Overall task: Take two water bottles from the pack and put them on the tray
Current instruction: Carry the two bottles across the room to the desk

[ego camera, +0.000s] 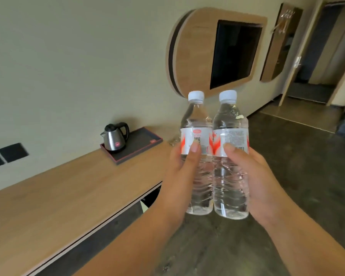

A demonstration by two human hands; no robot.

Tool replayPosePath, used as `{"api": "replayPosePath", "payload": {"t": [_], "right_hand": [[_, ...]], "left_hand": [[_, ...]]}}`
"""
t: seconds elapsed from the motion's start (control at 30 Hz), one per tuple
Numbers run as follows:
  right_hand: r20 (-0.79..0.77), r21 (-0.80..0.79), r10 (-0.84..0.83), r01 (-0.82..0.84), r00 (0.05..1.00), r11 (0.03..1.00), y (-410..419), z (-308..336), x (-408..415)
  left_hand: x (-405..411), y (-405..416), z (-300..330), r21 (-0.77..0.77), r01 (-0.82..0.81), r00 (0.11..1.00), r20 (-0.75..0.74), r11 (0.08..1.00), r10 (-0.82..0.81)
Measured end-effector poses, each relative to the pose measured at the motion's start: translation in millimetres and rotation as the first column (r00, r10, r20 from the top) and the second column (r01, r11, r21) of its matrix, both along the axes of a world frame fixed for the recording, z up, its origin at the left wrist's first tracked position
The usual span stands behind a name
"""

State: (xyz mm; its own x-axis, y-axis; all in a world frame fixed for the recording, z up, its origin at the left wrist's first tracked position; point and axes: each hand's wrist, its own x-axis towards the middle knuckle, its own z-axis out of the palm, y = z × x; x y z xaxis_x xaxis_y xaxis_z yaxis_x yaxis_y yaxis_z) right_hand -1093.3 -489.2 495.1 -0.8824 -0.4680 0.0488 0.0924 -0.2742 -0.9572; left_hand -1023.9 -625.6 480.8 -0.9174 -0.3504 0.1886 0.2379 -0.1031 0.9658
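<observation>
Two clear water bottles with white caps and red-and-white labels are held upright, side by side and touching, in mid-air before me. My left hand (180,176) grips the left bottle (196,124) around its lower half. My right hand (253,176) grips the right bottle (230,124) the same way. The dark tray (141,145) with a red edge lies on the wooden counter, to the left of and beyond the bottles. No pack of bottles is in view.
A steel electric kettle (114,139) stands on the tray's left end. The long wooden counter (58,188) runs along the wall. A crumpled bit of plastic (174,140) lies right of the tray. A wall-mounted screen (235,53) hangs above, a doorway (315,56) beyond.
</observation>
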Motion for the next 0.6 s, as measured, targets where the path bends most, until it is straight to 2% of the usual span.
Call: {"api": "replayPosePath", "payload": {"t": [0.13, 0.4, 0.6], "right_hand": [[0.001, 0.025, 0.103, -0.103, 0.995, 0.994, -43, -10, -69], [-0.055, 0.101, 0.184, -0.178, 0.981, 0.979, -133, -28, -206], [-0.149, 0.287, 0.303, -0.252, 0.941, 0.924, -191, -14, -314]], "left_hand": [[-51, -35, -10, 0.0, -0.067, 0.997, 0.025, 0.998, 0.067], [-179, -128, -39, 0.003, -0.108, 0.993, 0.038, 0.994, 0.108], [-270, -213, -41, -0.093, -0.091, 0.987, 0.124, 0.991, 0.103]]}}
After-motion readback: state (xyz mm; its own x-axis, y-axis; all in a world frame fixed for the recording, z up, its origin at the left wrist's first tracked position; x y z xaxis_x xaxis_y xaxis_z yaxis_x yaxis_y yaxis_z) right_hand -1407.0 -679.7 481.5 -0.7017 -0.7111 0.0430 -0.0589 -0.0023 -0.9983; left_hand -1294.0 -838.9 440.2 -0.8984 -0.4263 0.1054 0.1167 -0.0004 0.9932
